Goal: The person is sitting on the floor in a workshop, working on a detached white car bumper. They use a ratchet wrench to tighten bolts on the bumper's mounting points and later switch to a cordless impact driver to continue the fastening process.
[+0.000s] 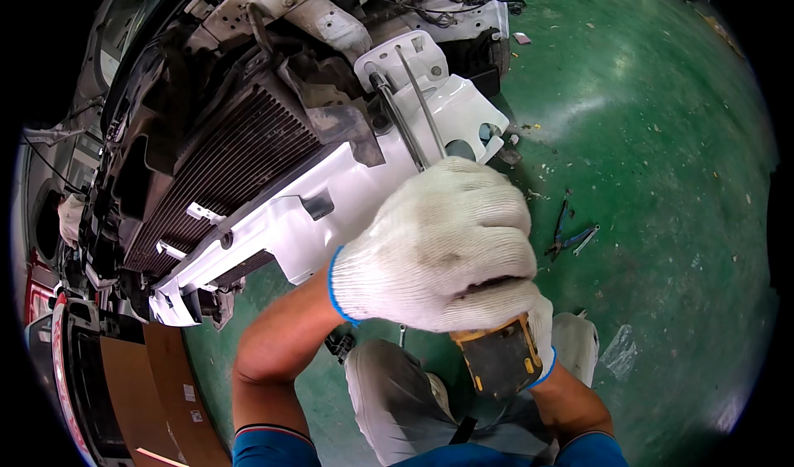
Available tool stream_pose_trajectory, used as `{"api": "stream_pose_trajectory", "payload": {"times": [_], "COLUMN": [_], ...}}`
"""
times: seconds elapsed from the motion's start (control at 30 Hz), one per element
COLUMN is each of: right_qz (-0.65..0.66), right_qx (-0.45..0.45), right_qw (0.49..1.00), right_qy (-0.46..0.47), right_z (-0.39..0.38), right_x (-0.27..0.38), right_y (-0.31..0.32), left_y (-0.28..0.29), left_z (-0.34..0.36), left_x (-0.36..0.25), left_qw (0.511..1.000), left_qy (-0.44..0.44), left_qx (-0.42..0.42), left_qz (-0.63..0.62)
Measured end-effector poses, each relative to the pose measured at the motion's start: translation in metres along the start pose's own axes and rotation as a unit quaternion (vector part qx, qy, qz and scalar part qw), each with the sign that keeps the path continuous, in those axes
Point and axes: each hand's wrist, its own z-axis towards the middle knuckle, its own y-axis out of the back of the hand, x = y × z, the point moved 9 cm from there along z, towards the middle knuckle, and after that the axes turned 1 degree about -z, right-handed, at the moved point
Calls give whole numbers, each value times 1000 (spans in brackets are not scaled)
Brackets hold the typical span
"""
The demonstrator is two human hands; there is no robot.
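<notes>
My left hand [451,248], in a white knit glove with a blue cuff, is curled closed above a yellow and black cordless power tool [500,355]. What its fingers grip is hidden beneath it. My right hand [542,335], gloved too and mostly covered by the left, is wrapped round the tool's handle, with the dark battery end toward me. A thick metal rod [397,115] and a thinner rod [420,99] run from behind my left hand up to a white bracket [403,57] on the car's front end. Their near ends are hidden.
A white bumper beam [298,227] crosses below the finned radiator [223,161] at left. Blue-handled pliers [565,235] and a small wrench [587,239] lie on the green floor [662,186] at right. Clear plastic wrap [619,351] lies nearby. Brown cardboard [141,392] stands at lower left.
</notes>
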Motion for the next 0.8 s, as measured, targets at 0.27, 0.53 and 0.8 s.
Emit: {"api": "stream_pose_trajectory", "payload": {"times": [0.27,0.53,0.8], "right_qz": [-473,-61,-47], "right_qx": [0,-27,-7], "right_qw": [874,997,998], "right_qy": [113,-42,-37], "right_z": [-1,1,3], "right_x": [32,40,43], "right_y": [-17,-24,-28], "left_y": [27,26,24], "left_z": [-33,-45,-55], "left_x": [-2,0,1], "left_qw": [999,997,998], "left_qy": [-3,1,7], "left_qx": [-35,-49,-48], "left_qz": [-35,-61,-49]}}
